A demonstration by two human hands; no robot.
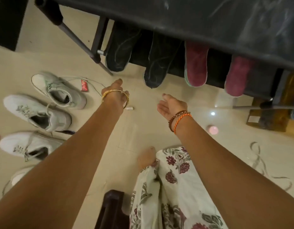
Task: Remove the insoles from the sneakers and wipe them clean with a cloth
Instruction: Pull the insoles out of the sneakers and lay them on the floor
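Both hands empty: left hand (115, 90) loosely curled, right hand (170, 104) palm open. Four insoles (196, 66) leaning on rack (176, 19) just beyond the hands. Prob light, floppy foam; pinch at heel edge w/ thumb + fingers. Sneakers (37, 113) left of rack.

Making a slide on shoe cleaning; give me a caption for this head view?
Both empty hands, left hand and right hand, reach toward four insoles leaning under a dark table; white sneakers beside.
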